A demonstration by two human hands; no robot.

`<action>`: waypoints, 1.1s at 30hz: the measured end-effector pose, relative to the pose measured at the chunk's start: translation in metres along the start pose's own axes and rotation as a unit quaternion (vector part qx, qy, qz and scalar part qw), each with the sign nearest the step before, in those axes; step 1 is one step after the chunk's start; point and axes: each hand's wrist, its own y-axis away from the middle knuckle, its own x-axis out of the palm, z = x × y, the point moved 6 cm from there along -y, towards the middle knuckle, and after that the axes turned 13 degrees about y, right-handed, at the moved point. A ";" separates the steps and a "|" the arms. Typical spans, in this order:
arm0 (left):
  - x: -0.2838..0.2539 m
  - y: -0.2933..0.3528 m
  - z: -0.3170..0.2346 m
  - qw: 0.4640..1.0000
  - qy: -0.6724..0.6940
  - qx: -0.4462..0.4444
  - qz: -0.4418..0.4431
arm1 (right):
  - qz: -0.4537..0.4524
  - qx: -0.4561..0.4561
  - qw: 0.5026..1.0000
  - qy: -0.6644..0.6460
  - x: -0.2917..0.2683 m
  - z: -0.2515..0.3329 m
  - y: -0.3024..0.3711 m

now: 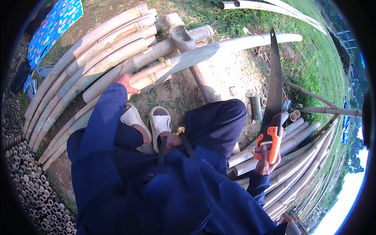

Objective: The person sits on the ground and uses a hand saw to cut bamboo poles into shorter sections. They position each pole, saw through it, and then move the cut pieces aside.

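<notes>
My right hand [268,159] is wrapped round the orange handle of a handsaw [275,78], whose long dark blade points up and away. The saw stands apart from the pole, with its tip close to the pole's far right part. On the left, my left hand [126,83] grips the near end of a pale bamboo pole [219,47], thumb over its side. That pole slants away to the right, past a notched bamboo support [183,36]. Fingers on the far side of the left hand are partly hidden.
Long bamboo poles [84,62] lie side by side at the left. More poles [293,178] lie at my right, near short cut pieces [256,108]. Stacked bamboo ends [33,184] fill the lower left. My sandals [160,122] are on bare soil; grass borders the right.
</notes>
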 end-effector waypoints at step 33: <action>0.007 -0.010 0.003 0.999 0.010 0.052 -0.009 | 0.337 -0.104 0.932 0.080 0.223 0.051 0.014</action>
